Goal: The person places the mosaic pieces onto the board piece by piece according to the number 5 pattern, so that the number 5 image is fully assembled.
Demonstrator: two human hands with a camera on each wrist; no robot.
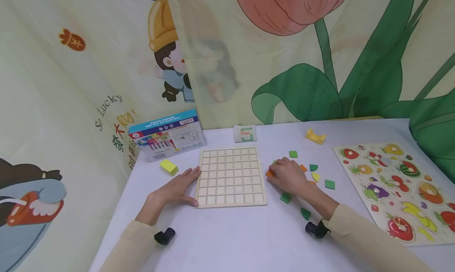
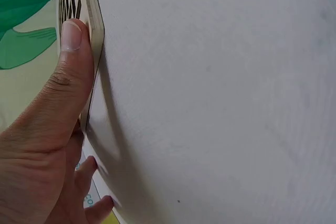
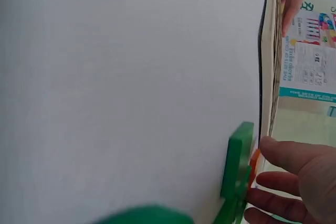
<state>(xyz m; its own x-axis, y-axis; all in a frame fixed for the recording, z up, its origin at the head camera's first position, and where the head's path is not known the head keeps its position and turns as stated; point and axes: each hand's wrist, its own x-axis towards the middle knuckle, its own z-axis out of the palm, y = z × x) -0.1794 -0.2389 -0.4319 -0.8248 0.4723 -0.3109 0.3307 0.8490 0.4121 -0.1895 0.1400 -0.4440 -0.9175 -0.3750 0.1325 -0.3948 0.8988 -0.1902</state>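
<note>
A wooden grid board of square cells lies in the middle of the table. My left hand rests along its left edge, with the thumb on the near-left corner. Just off the board's right side, my right hand has an orange tile between thumb and index finger. Part of that tile is hidden by the fingers. Around the right hand lie several loose pieces: a green square, a green curved piece, a yellow curved piece and another orange piece.
A printed box stands behind the left hand, near a yellow block. Behind the board is a small patterned card. A yellow bridge-shaped block sits at back right, and a fruit puzzle board lies far right.
</note>
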